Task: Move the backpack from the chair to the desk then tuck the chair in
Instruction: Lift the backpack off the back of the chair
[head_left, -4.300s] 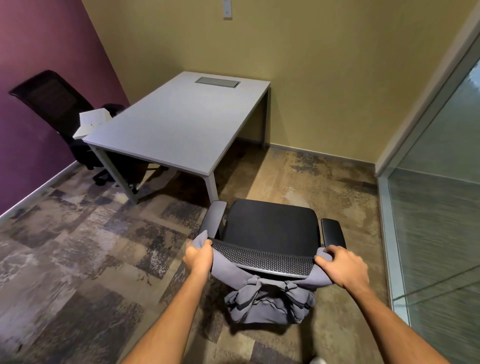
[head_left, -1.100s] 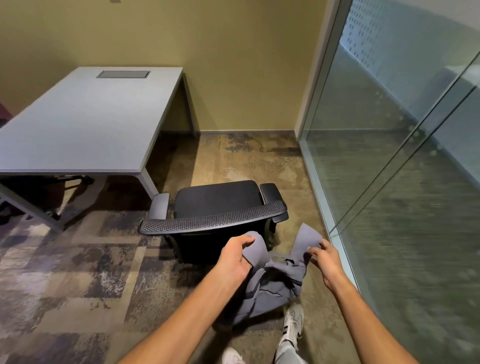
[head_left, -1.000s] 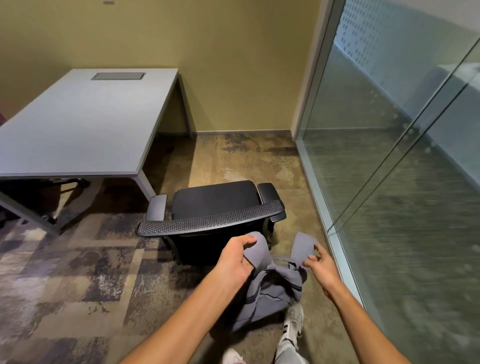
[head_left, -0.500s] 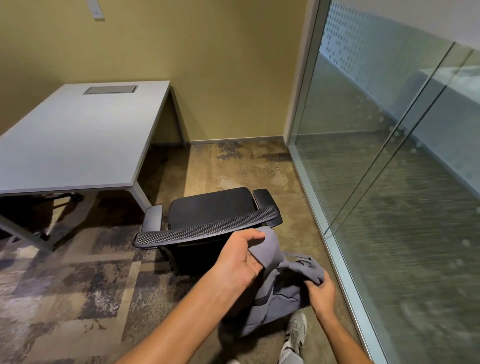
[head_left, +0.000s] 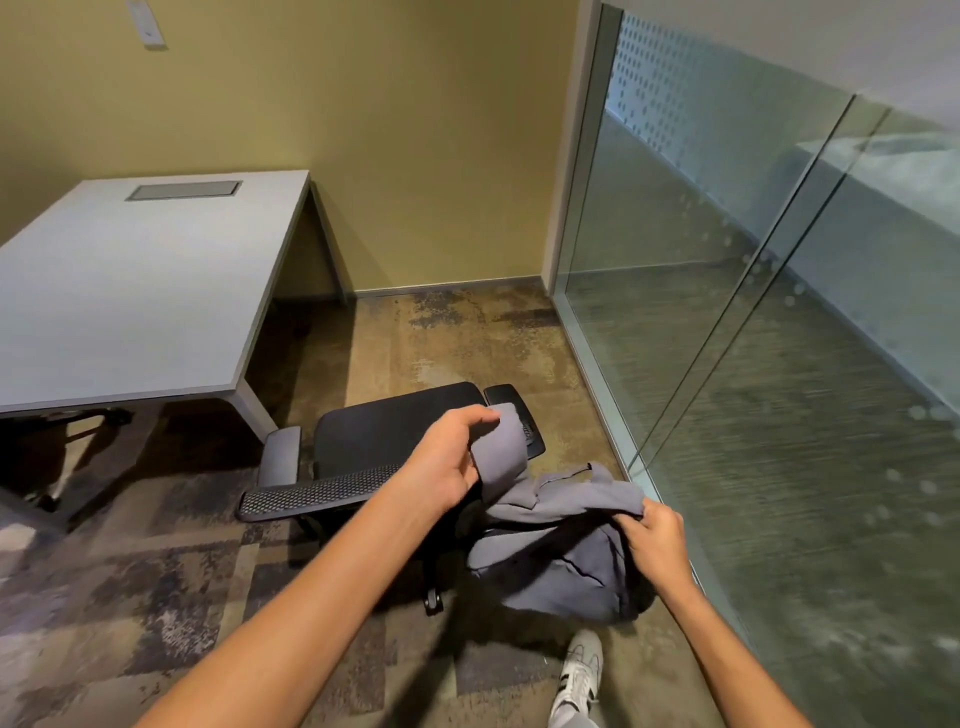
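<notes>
The grey backpack (head_left: 556, 551) has come off the chair (head_left: 384, 447); the left hand (head_left: 449, 465) and right hand (head_left: 649, 535) each pinch a strap, so the desk (head_left: 130, 291) comes next.

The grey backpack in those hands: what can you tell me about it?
The grey fabric backpack looks soft and slack, with a seam or zip line down its front. It hangs behind the black mesh-backed office chair, clear of its backrest. The left hand grips one wide strap, raised; the right hand pinches bunched fabric near the top. Its lower end hangs low above the carpet.

No readable text, label or brand anywhere in the view.
</notes>
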